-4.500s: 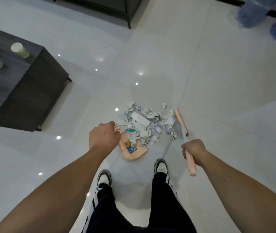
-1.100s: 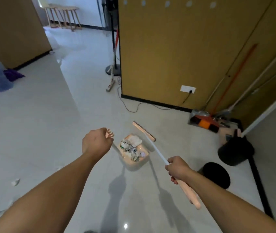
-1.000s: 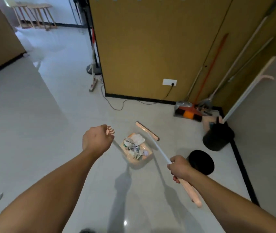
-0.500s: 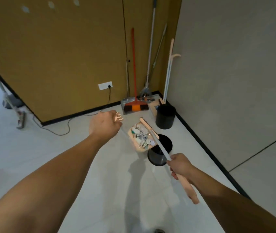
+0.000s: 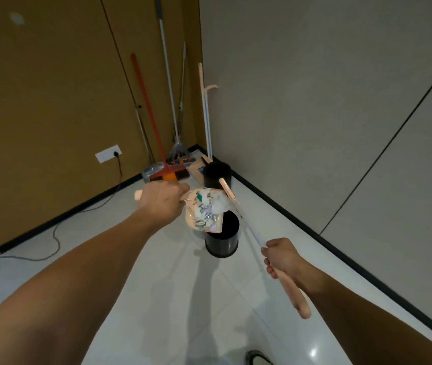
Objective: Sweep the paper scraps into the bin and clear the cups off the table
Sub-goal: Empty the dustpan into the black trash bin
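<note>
- The paper scraps point(image 5: 207, 210) lie heaped in the pink dustpan point(image 5: 204, 214), which I hold tipped above the open mouth of the near black bin point(image 5: 222, 239), I judge so they slide in.
- My left hand point(image 5: 161, 202) is wrapped round the dustpan's handle, knuckles up.
- My right hand point(image 5: 282, 256) is clenched on the broom point(image 5: 251, 233), its head raised beside the pan, probably to nudge scraps down.
- A second black bin point(image 5: 217, 175) stands behind, near the corner, with mops and an orange broom point(image 5: 157, 143) leaning there.
- Nothing blocks the drop, though the pan's lip overhangs only part of the bin's rim.
- No cups in view.
</note>
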Demonstrator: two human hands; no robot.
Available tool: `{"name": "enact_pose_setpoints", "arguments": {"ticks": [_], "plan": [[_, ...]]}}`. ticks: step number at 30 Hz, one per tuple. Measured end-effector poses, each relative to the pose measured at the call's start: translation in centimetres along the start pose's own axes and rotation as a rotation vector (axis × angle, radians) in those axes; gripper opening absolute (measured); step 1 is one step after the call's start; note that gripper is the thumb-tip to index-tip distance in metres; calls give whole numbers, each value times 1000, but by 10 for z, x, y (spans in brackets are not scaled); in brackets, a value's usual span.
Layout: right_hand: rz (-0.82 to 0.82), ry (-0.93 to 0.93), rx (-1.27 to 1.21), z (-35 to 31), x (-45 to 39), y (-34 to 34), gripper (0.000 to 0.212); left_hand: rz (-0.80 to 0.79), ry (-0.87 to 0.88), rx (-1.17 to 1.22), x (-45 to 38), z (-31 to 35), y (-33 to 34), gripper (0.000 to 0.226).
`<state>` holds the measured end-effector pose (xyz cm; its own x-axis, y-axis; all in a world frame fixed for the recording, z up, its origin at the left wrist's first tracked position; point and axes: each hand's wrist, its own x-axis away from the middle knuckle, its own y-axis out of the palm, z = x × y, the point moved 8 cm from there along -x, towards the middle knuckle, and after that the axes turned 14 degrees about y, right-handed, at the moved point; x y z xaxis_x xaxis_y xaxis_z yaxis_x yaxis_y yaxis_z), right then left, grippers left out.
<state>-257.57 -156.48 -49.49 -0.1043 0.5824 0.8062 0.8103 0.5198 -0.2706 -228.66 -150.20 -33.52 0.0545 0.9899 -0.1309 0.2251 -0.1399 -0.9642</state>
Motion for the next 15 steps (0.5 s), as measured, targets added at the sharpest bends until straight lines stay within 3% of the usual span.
{"name": "enact_pose_setpoints", "arguments": {"ticks": [3, 15], "plan": [[28, 9, -29, 4, 4, -2, 14, -15, 56, -30, -8, 13, -1, 4], [52, 60, -34, 16, 3, -12, 13, 31, 81, -17, -11, 26, -1, 7]]}}
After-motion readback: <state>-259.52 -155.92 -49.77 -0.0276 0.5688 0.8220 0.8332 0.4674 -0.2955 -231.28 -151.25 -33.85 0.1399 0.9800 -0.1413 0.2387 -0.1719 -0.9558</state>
